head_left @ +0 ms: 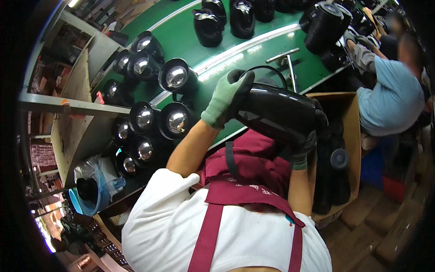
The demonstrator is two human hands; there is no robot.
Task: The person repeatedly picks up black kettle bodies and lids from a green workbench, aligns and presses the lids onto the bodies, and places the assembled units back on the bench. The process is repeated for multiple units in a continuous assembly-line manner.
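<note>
Between my two hands a glossy black jug (278,113) lies on its side above my lap, its curved handle (272,70) on the far side. My left hand (229,97), in a green glove with dark palm and fingers, is closed around the left end. My right hand (312,133), gloved alike, grips the right end; the jug hides part of its fingers. On the left stand several black jug bodies, such as one wide-mouthed body (176,119), with shiny silver insides facing up.
A green conveyor (181,38) with metal rails carries several black jugs (208,29) at the far side. By my right arm stands a cardboard box (354,149) with black parts inside. A blue basin (90,206) is at lower left. A co-worker in light blue (392,95) sits at right.
</note>
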